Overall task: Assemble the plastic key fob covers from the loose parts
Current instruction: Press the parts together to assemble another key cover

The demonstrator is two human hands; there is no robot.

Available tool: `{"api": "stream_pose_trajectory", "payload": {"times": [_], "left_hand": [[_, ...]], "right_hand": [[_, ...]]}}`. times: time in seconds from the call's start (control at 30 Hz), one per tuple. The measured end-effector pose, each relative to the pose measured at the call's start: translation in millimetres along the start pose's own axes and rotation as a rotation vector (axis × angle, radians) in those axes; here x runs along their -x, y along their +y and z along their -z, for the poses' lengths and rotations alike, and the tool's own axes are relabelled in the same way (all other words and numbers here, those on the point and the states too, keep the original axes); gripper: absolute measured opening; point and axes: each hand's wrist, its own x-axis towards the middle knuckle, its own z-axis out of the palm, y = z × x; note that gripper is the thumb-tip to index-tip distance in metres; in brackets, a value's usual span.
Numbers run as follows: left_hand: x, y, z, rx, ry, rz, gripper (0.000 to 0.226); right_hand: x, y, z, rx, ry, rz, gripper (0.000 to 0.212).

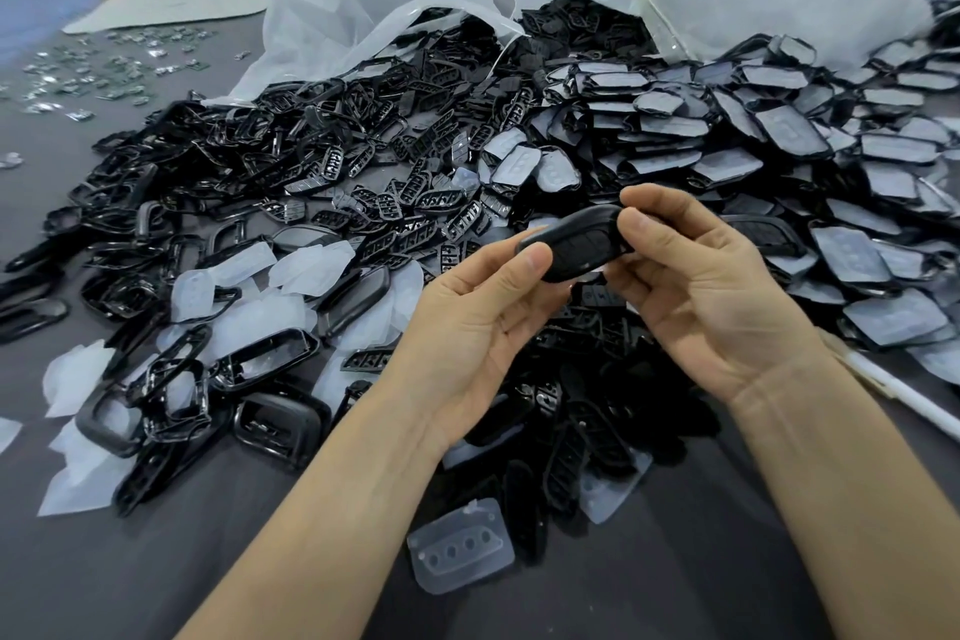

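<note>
Head view: at centre, the left hand (pixel 467 307) and right hand (pixel 701 291) each pinch one end of a black cover (pixel 576 244), thumbs on top, likely squeezing its parts together. It is held clear above the heap. Frames (pixel 270 364) lie at 9 o'clock, shells (pixel 779 135) at 2, and a clear pad (pixel 460 548) at 6. Bare table (pixel 156 561) at 7 offers room for setting down.

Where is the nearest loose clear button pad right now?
Head view, low centre: the clear button pad lies on the grey table between the left forearm and right forearm, at the near edge of the black parts pile.
</note>
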Motion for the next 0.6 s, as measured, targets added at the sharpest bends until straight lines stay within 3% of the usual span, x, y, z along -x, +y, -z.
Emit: {"api": "stream_pose_trajectory", "payload": {"times": [0.1, 0.23, 0.3, 0.47, 0.6], "left_hand": [[2, -1, -3, -0.162, 0.044, -0.204, 0.015], [4, -5, 0, -0.907, 0.035, -0.825, 0.021], [4, -10, 1, -1.099, 0.01, -0.982, 0.018], [2, -13, 4, -1.288, 0.033, -1.132, 0.02], [7, -11, 2, -1.259, -0.021, -0.934, 0.05]], "right_hand": [[1, -2, 0, 0.069, -0.004, 0.028, 0.018], [2, -6, 3, 0.015, -0.066, -0.022, 0.017], [2, -6, 2, 0.017, -0.091, -0.018, 0.021], [3, -3, -1, 0.081, -0.049, 0.043, 0.038], [3, -3, -2, 0.166, -0.009, 0.12, 0.033]]}}
